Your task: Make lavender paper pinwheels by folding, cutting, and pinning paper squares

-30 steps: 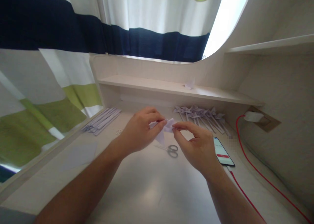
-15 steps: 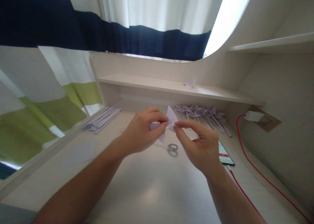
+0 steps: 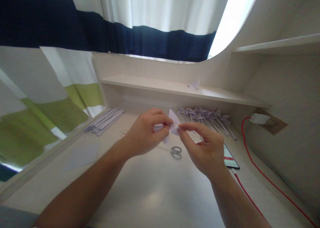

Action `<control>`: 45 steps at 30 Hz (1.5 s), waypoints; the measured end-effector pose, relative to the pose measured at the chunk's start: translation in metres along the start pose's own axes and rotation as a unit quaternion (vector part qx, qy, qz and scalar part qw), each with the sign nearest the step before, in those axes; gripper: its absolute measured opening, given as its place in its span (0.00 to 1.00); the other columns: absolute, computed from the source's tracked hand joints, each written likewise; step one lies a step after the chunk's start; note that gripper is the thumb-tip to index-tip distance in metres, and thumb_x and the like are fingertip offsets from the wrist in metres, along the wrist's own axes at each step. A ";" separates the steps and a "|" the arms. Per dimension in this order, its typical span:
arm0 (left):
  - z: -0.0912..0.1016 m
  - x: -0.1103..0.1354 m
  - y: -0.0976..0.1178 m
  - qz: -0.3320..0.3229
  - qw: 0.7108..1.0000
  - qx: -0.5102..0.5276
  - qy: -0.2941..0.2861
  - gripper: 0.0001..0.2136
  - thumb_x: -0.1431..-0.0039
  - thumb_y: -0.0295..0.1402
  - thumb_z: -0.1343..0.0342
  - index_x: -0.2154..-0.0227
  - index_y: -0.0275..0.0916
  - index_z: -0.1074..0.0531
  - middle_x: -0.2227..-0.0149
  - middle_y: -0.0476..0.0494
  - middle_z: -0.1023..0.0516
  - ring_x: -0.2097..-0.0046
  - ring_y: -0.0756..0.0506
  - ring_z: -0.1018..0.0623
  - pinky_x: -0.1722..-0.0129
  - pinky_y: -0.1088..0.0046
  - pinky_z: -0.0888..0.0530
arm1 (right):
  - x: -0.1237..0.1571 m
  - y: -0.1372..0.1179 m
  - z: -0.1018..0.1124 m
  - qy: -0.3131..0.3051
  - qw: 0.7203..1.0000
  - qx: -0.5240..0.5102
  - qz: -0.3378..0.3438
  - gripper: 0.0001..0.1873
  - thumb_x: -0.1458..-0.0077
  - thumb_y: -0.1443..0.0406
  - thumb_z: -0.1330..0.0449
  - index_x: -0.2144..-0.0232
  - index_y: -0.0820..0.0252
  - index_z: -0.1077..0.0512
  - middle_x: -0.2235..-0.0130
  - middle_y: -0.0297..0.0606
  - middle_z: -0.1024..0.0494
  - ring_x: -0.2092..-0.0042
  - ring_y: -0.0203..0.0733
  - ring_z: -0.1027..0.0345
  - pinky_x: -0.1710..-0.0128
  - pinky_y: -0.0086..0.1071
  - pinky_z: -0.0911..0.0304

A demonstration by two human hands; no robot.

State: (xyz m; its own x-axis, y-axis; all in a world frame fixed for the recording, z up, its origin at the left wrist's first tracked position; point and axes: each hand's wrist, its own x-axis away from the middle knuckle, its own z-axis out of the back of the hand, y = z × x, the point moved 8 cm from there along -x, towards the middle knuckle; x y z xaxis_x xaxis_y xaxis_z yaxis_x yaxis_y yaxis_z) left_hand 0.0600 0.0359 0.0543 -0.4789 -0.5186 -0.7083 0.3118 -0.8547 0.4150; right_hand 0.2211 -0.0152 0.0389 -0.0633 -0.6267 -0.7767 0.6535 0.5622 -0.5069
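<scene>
My left hand (image 3: 147, 131) pinches a pale lilac paper pinwheel (image 3: 173, 116) between thumb and forefinger, its folded blades spreading above and below the fingers. At the pinwheel's centre, the thumb and forefinger of my right hand (image 3: 202, 143) close on a thin pale stick (image 3: 176, 125), mostly hidden by the fingertips. Both hands are raised over the desk, almost touching. Below them lies a pair of scissors (image 3: 176, 152) with dark handles. Left of my left hand is a small scatter of short pale pieces (image 3: 122, 133).
Rolled paper sticks (image 3: 106, 121) lie at the left. Several pinwheels on sticks (image 3: 203, 114) are grouped at the back right. A paper sheet (image 3: 83, 156) lies at left, a phone (image 3: 230, 158) at right by a red cable (image 3: 246, 144). Folded paper (image 3: 194, 85) sits on the shelf (image 3: 155, 84).
Hardly anything differs. Both hands keep their pinch at the pinwheel's centre, with the fingertips shifted very slightly right, and a little more of the thin stick shows between them.
</scene>
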 end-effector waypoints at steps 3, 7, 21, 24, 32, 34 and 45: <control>0.000 0.000 0.001 -0.001 1.000 0.000 -0.006 0.06 0.37 0.26 0.41 0.62 0.40 0.20 0.62 0.45 0.20 0.57 0.44 0.22 0.54 0.65 0.27 | 0.000 0.001 -0.001 -0.004 1.000 -0.001 -0.005 0.09 0.43 0.70 0.36 0.62 0.52 0.18 0.63 0.34 0.14 0.63 0.44 0.19 0.62 0.36 0.25; 0.001 0.000 0.002 -0.003 1.000 -0.001 -0.014 0.05 0.36 0.26 0.41 0.63 0.39 0.20 0.63 0.46 0.20 0.58 0.45 0.22 0.55 0.66 0.27 | -0.001 -0.001 0.000 -0.002 1.000 -0.004 -0.002 0.09 0.43 0.70 0.35 0.62 0.53 0.18 0.64 0.33 0.14 0.63 0.43 0.20 0.60 0.36 0.26; 0.000 -0.001 0.003 -0.025 0.998 -0.042 -0.044 0.05 0.33 0.31 0.41 0.64 0.39 0.20 0.62 0.45 0.20 0.56 0.44 0.23 0.54 0.65 0.28 | -0.001 -0.003 -0.001 -0.010 1.000 -0.014 0.010 0.09 0.43 0.72 0.35 0.62 0.54 0.18 0.63 0.33 0.14 0.62 0.42 0.19 0.60 0.34 0.28; 0.001 -0.001 0.004 -0.041 0.997 -0.045 -0.051 0.05 0.33 0.31 0.41 0.64 0.39 0.20 0.62 0.44 0.21 0.56 0.44 0.24 0.53 0.65 0.29 | -0.002 -0.004 -0.002 -0.024 0.999 -0.014 0.023 0.10 0.43 0.72 0.35 0.62 0.55 0.18 0.63 0.33 0.14 0.63 0.41 0.20 0.61 0.33 0.28; 0.003 0.000 0.005 -0.048 0.995 -0.052 -0.065 0.05 0.33 0.31 0.41 0.62 0.39 0.19 0.60 0.45 0.21 0.55 0.45 0.24 0.53 0.67 0.29 | -0.002 -0.008 -0.004 -0.054 0.997 -0.007 0.062 0.11 0.43 0.74 0.36 0.61 0.55 0.19 0.63 0.31 0.14 0.63 0.39 0.20 0.61 0.31 0.29; 0.003 0.000 0.005 -0.050 0.995 -0.055 -0.069 0.05 0.33 0.31 0.41 0.62 0.39 0.19 0.60 0.45 0.21 0.55 0.46 0.24 0.53 0.67 0.29 | -0.002 -0.011 -0.004 -0.063 0.995 0.003 0.075 0.11 0.42 0.74 0.36 0.61 0.55 0.19 0.62 0.32 0.14 0.62 0.39 0.20 0.61 0.32 0.30; -0.001 0.001 0.007 -0.044 0.990 -0.069 -0.118 0.05 0.33 0.31 0.41 0.64 0.40 0.20 0.61 0.46 0.21 0.56 0.46 0.24 0.53 0.66 0.30 | 0.001 -0.014 -0.011 -0.133 0.985 0.037 0.100 0.08 0.38 0.72 0.39 0.61 0.56 0.21 0.63 0.36 0.15 0.63 0.43 0.22 0.61 0.36 0.32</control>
State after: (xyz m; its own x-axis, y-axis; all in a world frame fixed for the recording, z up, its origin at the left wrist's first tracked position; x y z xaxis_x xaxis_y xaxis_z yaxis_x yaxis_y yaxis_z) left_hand 0.0625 0.0296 0.0558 -0.6823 -0.4475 -0.5781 0.3615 -0.8938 0.2654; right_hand 0.2035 -0.0179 0.0416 0.2649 -0.6325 -0.7279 0.6875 0.6532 -0.3174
